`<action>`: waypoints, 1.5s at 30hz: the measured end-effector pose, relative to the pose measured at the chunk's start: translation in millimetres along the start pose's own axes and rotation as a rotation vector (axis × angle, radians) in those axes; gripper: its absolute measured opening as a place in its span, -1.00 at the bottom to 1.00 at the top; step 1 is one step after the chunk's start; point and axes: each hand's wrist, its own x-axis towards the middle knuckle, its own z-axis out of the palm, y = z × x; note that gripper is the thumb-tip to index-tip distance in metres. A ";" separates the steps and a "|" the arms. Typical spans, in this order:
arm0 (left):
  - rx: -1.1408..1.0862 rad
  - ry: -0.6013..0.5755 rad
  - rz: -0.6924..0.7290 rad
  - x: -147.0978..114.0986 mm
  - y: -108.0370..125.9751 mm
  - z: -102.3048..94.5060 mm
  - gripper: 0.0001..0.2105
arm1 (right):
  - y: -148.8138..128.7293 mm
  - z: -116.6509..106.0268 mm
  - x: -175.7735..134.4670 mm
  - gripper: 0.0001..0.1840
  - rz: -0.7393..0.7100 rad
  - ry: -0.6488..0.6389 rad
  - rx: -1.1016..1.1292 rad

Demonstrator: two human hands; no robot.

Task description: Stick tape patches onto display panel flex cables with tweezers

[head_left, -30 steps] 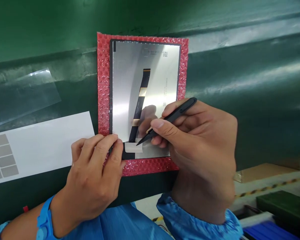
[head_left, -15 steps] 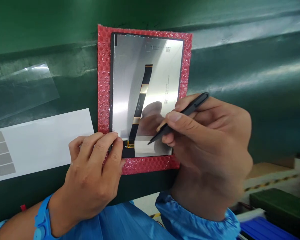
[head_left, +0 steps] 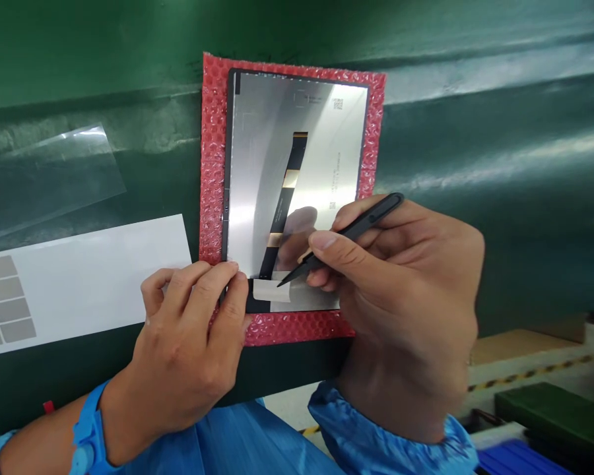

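Observation:
A display panel [head_left: 257, 165] lies back side up on red bubble wrap [head_left: 212, 132], a dark flex cable [head_left: 288, 191] running down its silvery back. My left hand [head_left: 193, 330] is closed at the panel's lower left corner, bent fingertips pressing on its edge. Black tweezers [head_left: 361, 227] are pinched between the thumb and fingers of my right hand [head_left: 406, 284], over the panel's lower right. Their tip touches a small pale grey sticker [head_left: 271, 291], which covers the cable's lower end. Whether the sticker is fully stuck down I cannot tell.
On the left lie a white sheet [head_left: 103, 277] with grey stickers [head_left: 2, 300] and a clear plastic film [head_left: 74, 171]. The green mat [head_left: 475, 132] covers the table. Beyond its edge at lower right are a green box [head_left: 554, 415] and a blue object [head_left: 515, 458].
My right hand and the tweezers have moved left. The pale sticker has shifted left with the tip and now hides the orange connector at the cable's lower end. The left hand stays on the corner.

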 end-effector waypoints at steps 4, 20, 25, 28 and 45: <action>-0.003 0.003 0.001 -0.9 -0.2 0.2 -0.67 | -0.8 1.0 -1.2 -0.76 0.015 0.022 -0.010; -0.008 0.010 0.009 -1.8 0.1 1.1 -0.64 | -3.3 2.5 -2.1 -0.77 0.027 0.034 -0.020; -0.012 0.018 0.000 -2.2 0.1 1.4 -0.64 | -3.2 2.9 -1.9 -0.76 0.017 0.035 -0.014; -0.010 0.013 -0.001 -1.6 0.0 1.7 -0.65 | -2.6 2.8 -1.5 -0.76 0.019 0.044 -0.020; -0.007 0.010 -0.022 -4.0 1.9 3.0 -0.72 | -1.7 2.2 -1.7 -0.77 0.021 0.041 -0.048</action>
